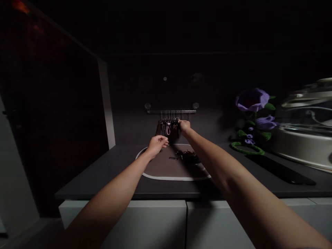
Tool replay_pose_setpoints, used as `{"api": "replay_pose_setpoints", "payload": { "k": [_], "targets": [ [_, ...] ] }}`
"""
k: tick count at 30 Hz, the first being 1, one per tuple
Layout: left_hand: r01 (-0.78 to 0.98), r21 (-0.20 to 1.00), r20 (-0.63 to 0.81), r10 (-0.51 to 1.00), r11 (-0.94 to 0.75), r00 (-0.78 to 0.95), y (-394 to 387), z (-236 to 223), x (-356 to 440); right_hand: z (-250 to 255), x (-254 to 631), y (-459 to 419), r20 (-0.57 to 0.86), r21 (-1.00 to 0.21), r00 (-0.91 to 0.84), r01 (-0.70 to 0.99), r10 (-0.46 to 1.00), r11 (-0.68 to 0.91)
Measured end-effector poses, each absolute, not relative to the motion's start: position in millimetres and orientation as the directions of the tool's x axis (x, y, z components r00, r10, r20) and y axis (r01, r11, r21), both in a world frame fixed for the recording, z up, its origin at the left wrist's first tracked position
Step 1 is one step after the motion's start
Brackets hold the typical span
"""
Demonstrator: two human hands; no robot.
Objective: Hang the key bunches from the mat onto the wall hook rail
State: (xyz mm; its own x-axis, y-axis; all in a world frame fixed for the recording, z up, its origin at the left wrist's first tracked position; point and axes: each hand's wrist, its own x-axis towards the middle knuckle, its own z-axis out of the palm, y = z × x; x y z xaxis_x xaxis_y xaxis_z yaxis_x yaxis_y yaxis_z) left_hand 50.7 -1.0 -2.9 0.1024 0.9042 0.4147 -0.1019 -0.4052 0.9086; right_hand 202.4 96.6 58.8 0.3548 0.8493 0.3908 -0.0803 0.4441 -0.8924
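Observation:
A metal hook rail (171,111) is fixed to the dark wall, and several key bunches (168,127) hang from it. My right hand (184,126) reaches up to the rail's hooks, its fingers pinched on a hanging key bunch at the right of the row. My left hand (156,144) hovers lower and to the left, fingers loosely curled, with nothing that I can make out in it. Below both hands an oval brown tray (166,169) with a white rim lies on the dark counter, and more keys (187,156) rest in it.
Purple artificial flowers (252,103) with a green loop stand at the right. Beside them sits a large lidded appliance (306,128). A dark flat object (280,170) lies on the counter. White cabinet fronts (155,221) run below the counter. A dark door panel (52,114) is at left.

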Motion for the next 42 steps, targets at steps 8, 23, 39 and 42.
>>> {"api": "replay_pose_setpoints", "payload": {
  "k": [8, 23, 39, 42],
  "targets": [
    [-0.098, 0.914, 0.404, 0.907, -0.394, 0.119, 0.5, -5.3, 49.5, 55.7, 209.1, 82.5, 0.35, -0.911, 0.312, -0.108, 0.883, 0.399],
    [0.305, 0.819, 0.397, 0.864, -0.485, 0.309, -0.6, -4.4, 60.1, 53.6, 232.3, 35.5, 0.267, -0.96, 0.13, -0.052, 0.955, 0.276],
    [0.622, 0.409, 0.51, 0.733, -0.668, 0.451, 4.7, -17.4, 96.2, 14.0, 245.1, -8.6, 0.403, -0.899, -0.027, 0.178, 0.915, 0.401],
    [0.61, 0.405, 0.526, 0.719, -0.681, 0.454, 7.3, -21.0, 95.8, 9.7, 249.5, -2.3, 0.481, -0.806, -0.047, 0.368, 0.875, 0.463]
  ]
}}
